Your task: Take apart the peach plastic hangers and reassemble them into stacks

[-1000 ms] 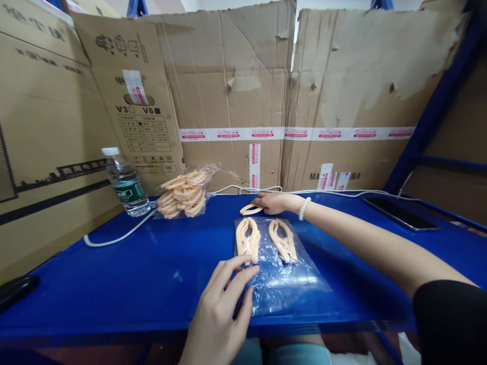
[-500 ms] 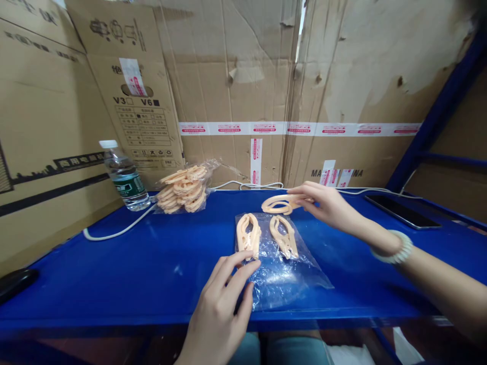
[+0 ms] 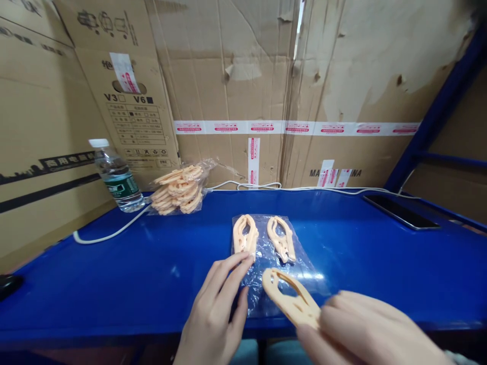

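Observation:
My right hand [image 3: 361, 324], slightly blurred at the lower right, grips one end of a peach plastic folding hanger [image 3: 291, 299]. Its looped end points up and left, in front of a clear plastic bag [image 3: 262, 294]. My left hand [image 3: 215, 309] has its fingers stretched out, fingertips touching the lower end of a second folding hanger [image 3: 245, 235] at the bag's left side. Beside it, to the right, a third folding hanger [image 3: 281, 238] lies on the bag, apart from both hands. Whether those two are inside the plastic or on it, I cannot tell.
On the blue table [image 3: 152, 284], a bagged pile of similar hangers [image 3: 178, 190] sits at the back left beside a water bottle [image 3: 119, 177]. A phone [image 3: 401, 212] lies at the back right. A white cable [image 3: 110, 235] runs along the rear; cardboard [image 3: 228, 91] stands behind.
My right hand has brought its hanger from behind the bag down toward me, to the front right. The left hand stays at the left hanger. The view has shifted slightly.

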